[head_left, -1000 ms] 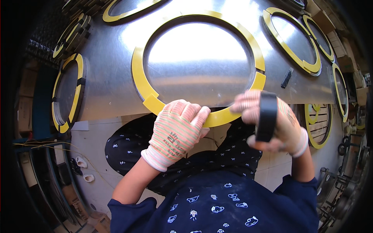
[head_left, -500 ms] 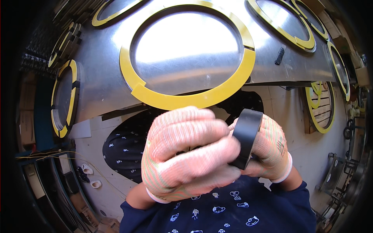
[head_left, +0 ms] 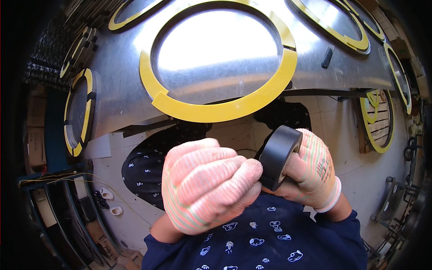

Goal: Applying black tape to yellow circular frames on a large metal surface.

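My right hand (head_left: 310,173), in a striped knit glove, grips a roll of black tape (head_left: 280,155) with fingers in its core. Close beside the roll, my left hand (head_left: 209,184) is closed, its fingers curled and bunched at the roll's left face. Whatever lies inside that grip is hidden behind the gloved fingers. Just beyond both hands, a large yellow ring (head_left: 225,112) rests on the metal table (head_left: 121,90) and juts over its near edge. The ring is made of curved pieces, with a stepped joint at its left and a dark joint at its right.
More yellow rings stand about the table, including a dark-banded one (head_left: 78,112) at left and another (head_left: 330,22) at far right. A short black object (head_left: 327,58) lies on the tabletop. Shoes (head_left: 108,198) lie on the floor at left, beside a shelf (head_left: 67,211).
My left hand has drawn slightly back to the left from the tape roll, its fingers curling tighter. The roll has shifted a little left and tilted in my right hand.
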Demonstrator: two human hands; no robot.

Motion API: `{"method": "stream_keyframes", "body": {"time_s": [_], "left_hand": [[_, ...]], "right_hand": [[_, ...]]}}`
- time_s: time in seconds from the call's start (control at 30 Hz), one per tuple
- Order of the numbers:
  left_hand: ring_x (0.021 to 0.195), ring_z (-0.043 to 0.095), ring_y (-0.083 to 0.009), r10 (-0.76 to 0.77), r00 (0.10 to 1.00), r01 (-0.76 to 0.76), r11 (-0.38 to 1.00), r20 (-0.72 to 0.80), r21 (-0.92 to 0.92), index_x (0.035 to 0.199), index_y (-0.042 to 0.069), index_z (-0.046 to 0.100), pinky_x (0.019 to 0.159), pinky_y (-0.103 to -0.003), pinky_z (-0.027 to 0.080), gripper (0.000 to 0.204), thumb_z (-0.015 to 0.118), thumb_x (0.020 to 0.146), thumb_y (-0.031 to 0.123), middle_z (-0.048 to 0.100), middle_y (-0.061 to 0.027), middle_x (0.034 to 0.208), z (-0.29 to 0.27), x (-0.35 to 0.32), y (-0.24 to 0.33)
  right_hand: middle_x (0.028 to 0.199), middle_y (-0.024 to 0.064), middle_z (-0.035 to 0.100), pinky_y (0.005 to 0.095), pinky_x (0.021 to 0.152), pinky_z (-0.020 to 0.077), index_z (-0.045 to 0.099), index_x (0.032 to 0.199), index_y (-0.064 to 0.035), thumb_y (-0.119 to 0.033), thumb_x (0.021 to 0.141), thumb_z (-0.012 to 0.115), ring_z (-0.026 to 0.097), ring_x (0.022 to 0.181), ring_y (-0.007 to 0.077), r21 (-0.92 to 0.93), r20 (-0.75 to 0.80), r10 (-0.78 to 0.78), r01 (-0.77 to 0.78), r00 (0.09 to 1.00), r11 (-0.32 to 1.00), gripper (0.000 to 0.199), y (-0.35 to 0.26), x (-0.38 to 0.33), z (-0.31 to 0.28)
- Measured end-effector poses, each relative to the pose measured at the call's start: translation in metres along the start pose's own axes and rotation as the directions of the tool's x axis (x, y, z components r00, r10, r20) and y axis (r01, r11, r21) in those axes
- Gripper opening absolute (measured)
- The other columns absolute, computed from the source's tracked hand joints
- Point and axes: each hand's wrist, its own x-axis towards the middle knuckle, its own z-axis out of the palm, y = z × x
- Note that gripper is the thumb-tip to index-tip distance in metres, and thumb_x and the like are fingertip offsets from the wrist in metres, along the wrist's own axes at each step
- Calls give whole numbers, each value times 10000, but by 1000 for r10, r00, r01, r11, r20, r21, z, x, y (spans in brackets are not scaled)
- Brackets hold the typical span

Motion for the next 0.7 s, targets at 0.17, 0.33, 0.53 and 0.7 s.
{"method": "stream_keyframes", "body": {"time_s": [0.17,0.33,0.53,0.7], "left_hand": [[763,673,-184,-14,999,7,968,29,252,955,133,763,728,-341,545,332,823,643,36,676,24,837,2,-5,13],[707,634,-226,-229,938,328,827,260,-456,923,139,708,708,-382,511,293,809,671,30,639,7,772,6,-7,2],[867,626,-269,-365,929,370,906,61,-204,952,139,654,786,-409,498,365,897,684,87,651,-67,958,25,-30,-1],[864,712,-297,-363,932,357,917,-4,-179,929,85,641,756,-393,568,275,843,774,-18,743,-110,982,28,-34,1]], "right_hand": [[833,43,665,422,622,501,693,966,-137,-274,657,897,655,706,306,-39,63,8,-6,998,999,394,5,-7,3],[725,46,634,430,565,493,646,891,-155,-297,719,890,644,621,305,50,89,134,-139,987,989,331,14,-25,20],[666,91,606,427,525,475,657,940,-117,-301,749,884,617,581,323,107,55,291,-296,955,949,350,5,-43,48],[633,86,603,427,528,499,651,950,-96,-362,860,812,632,553,321,344,315,360,-459,878,819,324,-4,-31,44]]}}
